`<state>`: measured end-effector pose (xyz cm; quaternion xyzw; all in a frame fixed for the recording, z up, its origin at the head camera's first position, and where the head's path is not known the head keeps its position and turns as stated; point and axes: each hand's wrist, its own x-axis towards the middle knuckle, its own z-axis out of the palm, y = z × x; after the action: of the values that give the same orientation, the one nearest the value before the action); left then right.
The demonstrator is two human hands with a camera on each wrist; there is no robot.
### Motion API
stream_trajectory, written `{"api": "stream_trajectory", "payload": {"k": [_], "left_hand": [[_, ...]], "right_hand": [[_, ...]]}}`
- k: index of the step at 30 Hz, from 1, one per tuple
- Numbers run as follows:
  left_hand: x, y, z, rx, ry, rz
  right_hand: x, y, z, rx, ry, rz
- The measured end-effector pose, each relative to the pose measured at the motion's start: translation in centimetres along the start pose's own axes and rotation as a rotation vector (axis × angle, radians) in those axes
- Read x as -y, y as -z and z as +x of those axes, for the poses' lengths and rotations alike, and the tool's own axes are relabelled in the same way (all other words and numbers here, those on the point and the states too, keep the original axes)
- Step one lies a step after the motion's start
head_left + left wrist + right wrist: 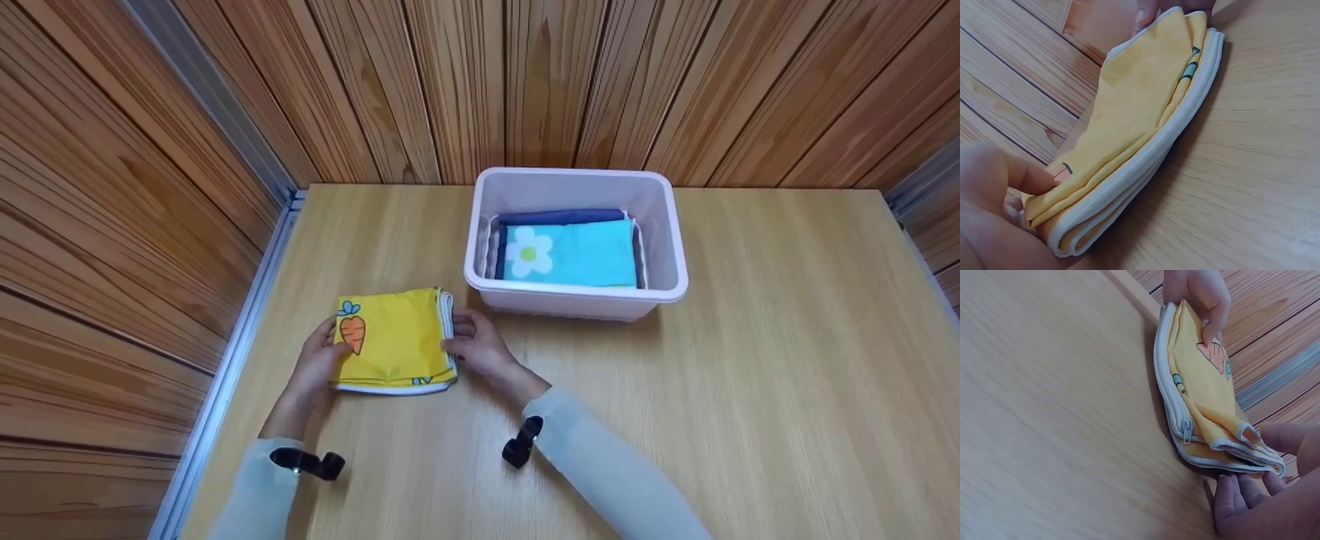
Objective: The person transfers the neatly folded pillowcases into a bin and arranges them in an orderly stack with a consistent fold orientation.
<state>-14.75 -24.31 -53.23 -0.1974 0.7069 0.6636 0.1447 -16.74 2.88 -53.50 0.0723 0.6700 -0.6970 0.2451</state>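
Observation:
A folded yellow cloth cover (394,330) with white edging and a printed orange carrot is held between both hands, close over the table. My left hand (319,364) pinches its left side, thumb on top by the carrot and fingers underneath. On the opposite side my right hand (484,345) grips the layered edge, its thumb above and fingers below. The right wrist view shows a zipper pull (1187,430) hanging at the edge of the folded cover (1204,382). In the left wrist view, several stacked layers of the cover (1134,107) show along the white-trimmed side.
A pale pink plastic bin (574,306) stands at the back of the wooden table (787,360). In it lie folded cloths, with a light blue flower-printed one (585,251) on top and a dark blue one (562,217) behind. Wood-plank walls (465,90) enclose the back and sides.

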Motion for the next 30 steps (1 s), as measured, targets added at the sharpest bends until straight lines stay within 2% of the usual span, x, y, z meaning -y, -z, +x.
{"api": "stream_trajectory", "payload": {"k": [7,10,17,21,26,30], "left_hand": [[0.4,0.0,0.0,0.016,0.024,-0.139],[0.5,0.2,0.0,0.028,0.028,-0.15],[0.5,0.4,-0.1,0.02,-0.009,-0.161],[0.4,0.3,-0.2,0.01,-0.022,-0.126],[0.4,0.0,-0.3,0.001,-0.02,-0.036],[0.3,-0.1,-0.3,0.028,-0.042,-0.028]], "right_hand": [[-0.1,-0.3,0.2,-0.013,0.005,0.031],[-0.3,-0.3,0.4,-0.013,0.004,0.015],[-0.7,-0.4,0.6,-0.037,0.031,0.004],[-0.7,-0.6,0.6,-0.028,0.035,0.009],[-0.9,-0.8,0.4,0.021,0.048,0.023],[-1.1,-0.9,0.0,0.074,0.154,-0.034]]}}
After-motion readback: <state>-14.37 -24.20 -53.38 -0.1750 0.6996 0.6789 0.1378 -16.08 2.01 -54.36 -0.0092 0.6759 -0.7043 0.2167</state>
